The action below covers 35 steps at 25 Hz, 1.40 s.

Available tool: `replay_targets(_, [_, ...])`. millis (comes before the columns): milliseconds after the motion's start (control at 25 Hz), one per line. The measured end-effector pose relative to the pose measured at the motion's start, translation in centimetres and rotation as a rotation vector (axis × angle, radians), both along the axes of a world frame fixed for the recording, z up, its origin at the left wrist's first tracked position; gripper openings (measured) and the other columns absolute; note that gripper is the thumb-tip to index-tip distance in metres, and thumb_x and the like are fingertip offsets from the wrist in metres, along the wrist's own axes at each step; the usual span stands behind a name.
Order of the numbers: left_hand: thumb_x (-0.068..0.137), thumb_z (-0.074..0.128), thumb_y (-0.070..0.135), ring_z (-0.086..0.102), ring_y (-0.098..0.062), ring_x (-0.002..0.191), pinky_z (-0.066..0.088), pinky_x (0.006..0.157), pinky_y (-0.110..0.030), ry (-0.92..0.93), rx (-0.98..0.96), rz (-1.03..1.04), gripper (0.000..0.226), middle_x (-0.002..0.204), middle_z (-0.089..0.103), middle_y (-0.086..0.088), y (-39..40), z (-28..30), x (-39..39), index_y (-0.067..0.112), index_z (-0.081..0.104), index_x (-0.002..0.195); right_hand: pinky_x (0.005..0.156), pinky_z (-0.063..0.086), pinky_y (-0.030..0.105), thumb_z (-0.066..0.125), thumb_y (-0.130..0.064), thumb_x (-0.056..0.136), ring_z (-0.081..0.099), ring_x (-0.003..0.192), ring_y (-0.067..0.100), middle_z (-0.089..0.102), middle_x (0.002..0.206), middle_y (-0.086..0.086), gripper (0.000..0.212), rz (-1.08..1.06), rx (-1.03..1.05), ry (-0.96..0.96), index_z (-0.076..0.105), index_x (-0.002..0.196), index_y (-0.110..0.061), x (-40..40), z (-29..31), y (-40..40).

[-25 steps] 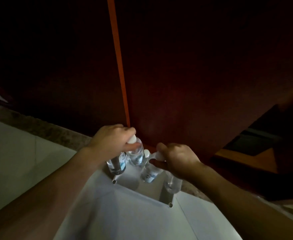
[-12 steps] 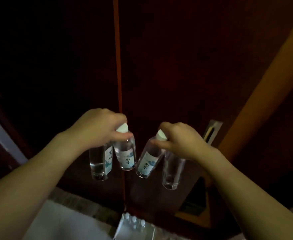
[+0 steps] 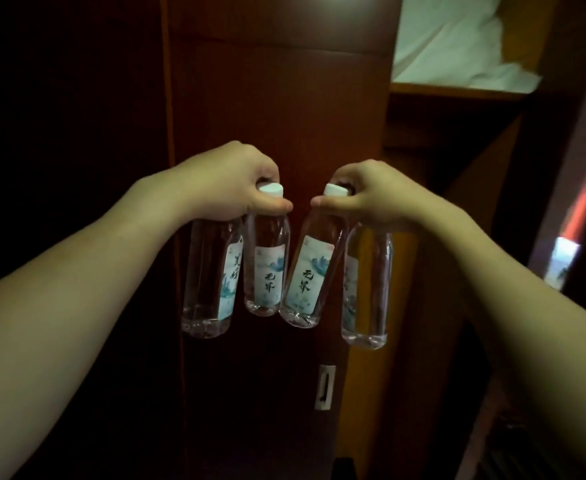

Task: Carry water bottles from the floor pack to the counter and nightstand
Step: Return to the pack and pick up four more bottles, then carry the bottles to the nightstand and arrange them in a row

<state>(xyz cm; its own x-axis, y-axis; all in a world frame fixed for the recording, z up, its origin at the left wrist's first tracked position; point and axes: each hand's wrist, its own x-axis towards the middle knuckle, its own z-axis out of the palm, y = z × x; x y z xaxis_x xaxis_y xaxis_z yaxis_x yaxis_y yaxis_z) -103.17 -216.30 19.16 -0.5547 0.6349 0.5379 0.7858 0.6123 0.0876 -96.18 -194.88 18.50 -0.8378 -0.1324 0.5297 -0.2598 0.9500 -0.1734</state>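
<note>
Hands [image 3: 229, 181], [image 3: 371, 192] each grip two bottles [image 3: 267, 265] by the necks before dark wooden panelling [image 3: 284, 98], white bedding [image 3: 451, 39] beyond.

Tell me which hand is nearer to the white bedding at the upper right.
Right. The right hand hangs below and just left of the white bedding, gripping two bottles by their necks; the left hand is farther left with two more.

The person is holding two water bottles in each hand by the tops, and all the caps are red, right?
Not quite. The caps are white, not red, as the head view shows. The rest holds: the left hand and the right hand each hold two water bottles by the tops.
</note>
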Motion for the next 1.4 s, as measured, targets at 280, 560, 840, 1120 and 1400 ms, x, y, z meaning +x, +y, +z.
replay_targets(280, [0.076,0.072,0.052,0.064,-0.019,0.063,0.051,0.057,-0.038,-0.034,-0.117,-0.242,0.035,0.067,0.067,-0.003,12.1,0.2,2.6,0.018,0.067,0.071,0.055,0.046,0.029,0.069,-0.053,0.081,0.058,0.053,0.004,0.068,0.067,0.000,0.039,-0.196,-0.047,-0.049,0.067,0.076,-0.014,8.7,1.7,9.0])
replay_targets(560, [0.079,0.071,0.052,0.064,-0.023,0.066,0.052,0.057,-0.044,-0.019,-0.164,-0.559,0.035,0.072,0.067,-0.002,30.8,-1.0,11.3,0.017,0.066,0.076,0.057,0.043,0.034,0.070,-0.054,0.079,0.056,0.060,0.017,0.063,0.067,0.002,0.041,-0.519,-0.003,-0.042,0.064,0.075,-0.014,21.8,0.7,23.8])
replay_targets(840, [0.079,0.069,0.056,0.046,-0.020,0.054,0.036,0.051,-0.033,0.034,-0.178,-0.900,0.046,0.064,0.057,-0.004,50.8,-1.7,25.3,0.011,0.059,0.071,0.055,0.039,0.031,0.070,-0.052,0.080,0.054,0.062,0.014,0.060,0.069,-0.002,0.037,-0.880,0.031,-0.055,0.062,0.076,-0.016,40.9,0.2,37.4])
replay_targets(1120, [0.080,0.066,0.055,0.053,-0.023,0.059,0.041,0.055,-0.038,0.060,-0.166,-1.225,0.048,0.070,0.062,-0.009,67.4,-3.1,38.2,0.007,0.064,0.080,0.062,0.047,0.034,0.067,-0.057,0.080,0.055,0.064,0.013,0.059,0.073,-0.001,0.041,-1.195,-0.005,-0.181,0.063,0.083,-0.016,55.2,-2.9,47.3])
replay_targets(1400, [0.084,0.066,0.050,0.039,-0.008,0.048,0.031,0.049,-0.019,0.076,-0.229,-1.431,0.043,0.055,0.045,0.005,85.5,-5.1,45.6,0.018,0.049,0.060,0.057,0.042,0.026,0.068,-0.051,0.083,0.052,0.060,0.012,0.058,0.071,0.000,0.038,-1.330,-0.035,-0.188,0.063,0.082,-0.014,62.1,-5.0,60.2])
